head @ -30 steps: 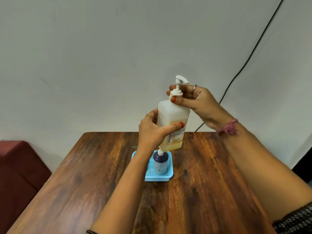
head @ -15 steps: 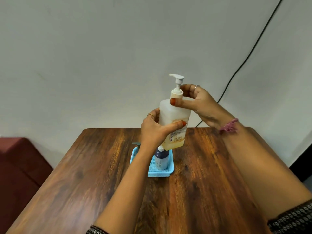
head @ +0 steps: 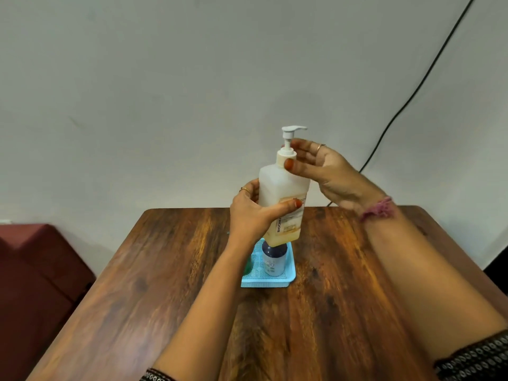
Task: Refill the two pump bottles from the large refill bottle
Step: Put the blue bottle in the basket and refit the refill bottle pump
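Note:
My left hand (head: 250, 213) grips the body of the large translucent refill bottle (head: 280, 193), which holds yellowish liquid low down and is lifted upright above the table. Its white pump head (head: 292, 129) points right. My right hand (head: 330, 174) is beside the pump collar with fingers spread and relaxed; only the thumb tip touches the collar. Below the bottle, a small dark blue bottle (head: 273, 259) stands in a light blue tray (head: 277, 281). A green object (head: 248, 266) in the tray is mostly hidden by my left forearm.
The tray sits mid-way along a brown wooden table (head: 165, 284) that stands against a pale wall. A maroon seat (head: 35, 265) is at the left of the table. A black cable (head: 412, 94) runs down the wall at the right.
The pump nozzle has swung from pointing left to pointing right. My right hand has loosened from a pinch on the collar to spread fingers. My left hand keeps its grip.

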